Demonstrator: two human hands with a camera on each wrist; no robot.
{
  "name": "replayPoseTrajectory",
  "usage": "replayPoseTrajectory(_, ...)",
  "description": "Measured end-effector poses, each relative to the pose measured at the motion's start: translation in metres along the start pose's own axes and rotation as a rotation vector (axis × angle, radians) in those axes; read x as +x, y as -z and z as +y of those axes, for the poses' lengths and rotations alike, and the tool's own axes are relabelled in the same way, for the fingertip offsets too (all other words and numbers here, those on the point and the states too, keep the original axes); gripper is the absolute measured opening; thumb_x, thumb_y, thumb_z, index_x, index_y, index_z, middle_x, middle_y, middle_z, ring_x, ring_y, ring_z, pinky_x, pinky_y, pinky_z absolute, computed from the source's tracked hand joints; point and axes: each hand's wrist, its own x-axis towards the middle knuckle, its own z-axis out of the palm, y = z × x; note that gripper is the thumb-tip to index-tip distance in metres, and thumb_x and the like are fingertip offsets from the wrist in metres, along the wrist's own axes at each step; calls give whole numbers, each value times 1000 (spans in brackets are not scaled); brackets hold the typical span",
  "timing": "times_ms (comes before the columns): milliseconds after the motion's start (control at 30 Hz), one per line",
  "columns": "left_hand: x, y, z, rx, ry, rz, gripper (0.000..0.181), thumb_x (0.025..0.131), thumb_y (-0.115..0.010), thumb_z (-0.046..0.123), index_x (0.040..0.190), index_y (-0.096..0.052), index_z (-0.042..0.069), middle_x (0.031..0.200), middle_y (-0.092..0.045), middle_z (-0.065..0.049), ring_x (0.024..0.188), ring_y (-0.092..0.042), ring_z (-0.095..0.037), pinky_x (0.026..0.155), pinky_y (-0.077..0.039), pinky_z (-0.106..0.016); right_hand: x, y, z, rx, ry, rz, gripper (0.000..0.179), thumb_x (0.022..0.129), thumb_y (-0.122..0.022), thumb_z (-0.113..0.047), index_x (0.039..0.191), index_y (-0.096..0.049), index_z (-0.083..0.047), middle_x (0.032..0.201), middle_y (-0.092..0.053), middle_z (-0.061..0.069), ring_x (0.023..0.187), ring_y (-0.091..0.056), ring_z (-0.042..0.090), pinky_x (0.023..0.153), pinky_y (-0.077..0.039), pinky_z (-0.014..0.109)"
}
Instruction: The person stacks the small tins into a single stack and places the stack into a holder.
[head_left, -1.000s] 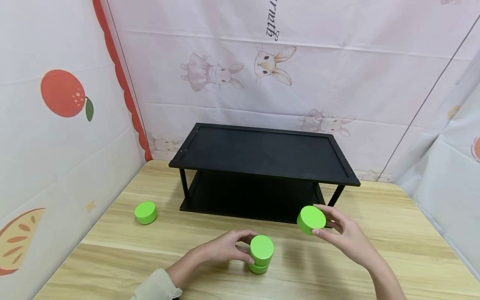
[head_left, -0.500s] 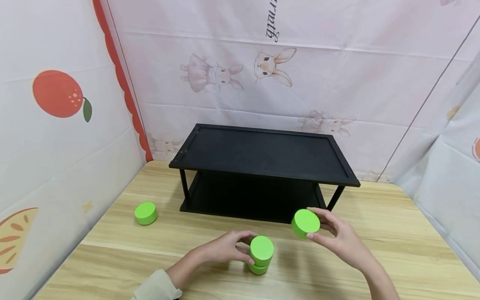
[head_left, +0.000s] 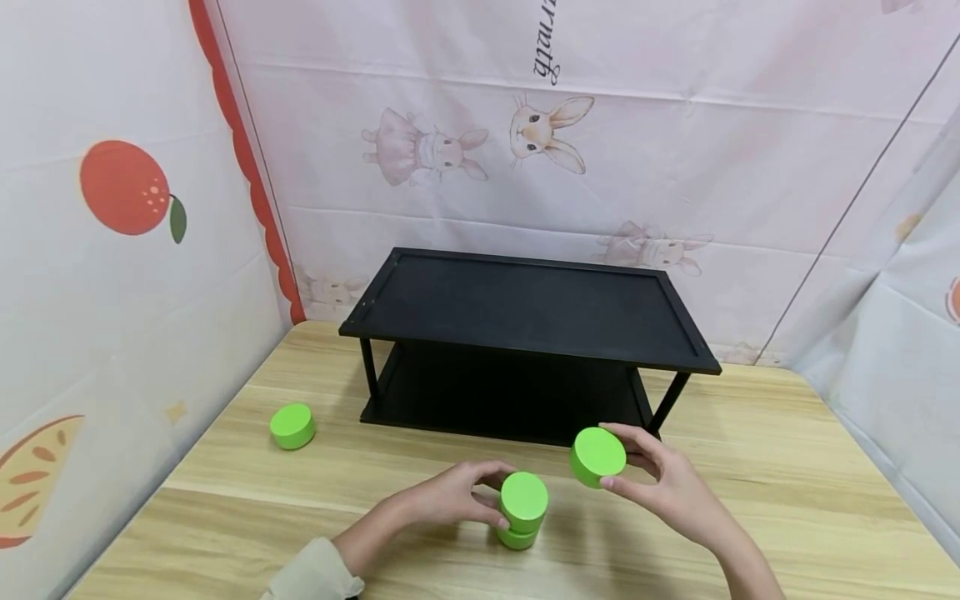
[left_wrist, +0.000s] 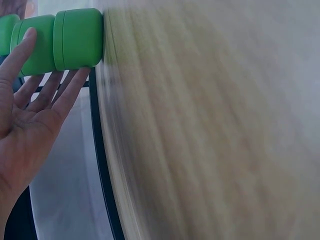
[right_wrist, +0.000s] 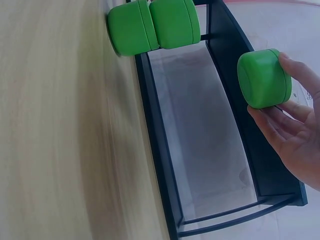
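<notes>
A stack of two round green lidded jars stands on the wooden table, the upper jar (head_left: 523, 493) resting on the lower jar (head_left: 517, 538). My left hand (head_left: 461, 493) grips the stack from its left side, the thumb lying against the upper jar in the left wrist view. To the right of the stack, another green jar (head_left: 597, 454) is held in the air by my right hand (head_left: 670, 487), thumb and fingers pinching its side. The right wrist view shows that raised jar (right_wrist: 263, 78) apart from the stacked jars. One more green jar (head_left: 292, 426) sits alone at the left.
Behind the hands stands a black two-tier rack (head_left: 525, 308), its lower shelf (head_left: 502, 392) close to the jars. The wooden table (head_left: 810, 475) extends to both sides. Printed cloth (head_left: 465, 100) hangs around the back and sides.
My right hand has carried its jar leftward and slightly toward me, closer to the stack. The left hand and the stacked jars have stayed in place.
</notes>
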Motion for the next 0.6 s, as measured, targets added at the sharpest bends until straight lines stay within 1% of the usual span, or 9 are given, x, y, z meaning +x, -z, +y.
replayPoseTrajectory(100,0,0,0,2,5,2,54,78,-74,10,126,-51,6,114,-55,4,108,-50,-10,86,-46,-24,0,-2,-1,-1,-2,-8,56,77,-75,-15,126,-50,-5,109,-58,4,100,-57,20,86,-46,22)
replayPoseTrajectory(267,0,0,1,18,6,8,53,78,-74,11,125,-51,7,113,-56,5,107,-50,-10,86,-46,-23,2,-4,-2,-13,17,-10,55,77,-76,-15,125,-52,-6,110,-59,3,100,-57,18,87,-45,21)
replayPoseTrajectory(533,0,0,0,17,-3,10,53,77,-75,10,125,-51,7,113,-56,5,107,-50,-10,85,-46,-23,3,-8,-7,-10,86,-25,53,78,-74,-11,126,-51,-6,112,-58,4,101,-56,14,87,-45,20)
replayPoseTrajectory(600,0,-1,0,17,-8,8,53,77,-75,10,125,-51,7,113,-56,5,107,-50,-10,86,-46,-24,4,-9,-6,-2,80,-29,53,77,-75,-12,125,-52,-6,113,-58,3,101,-56,14,87,-45,21)
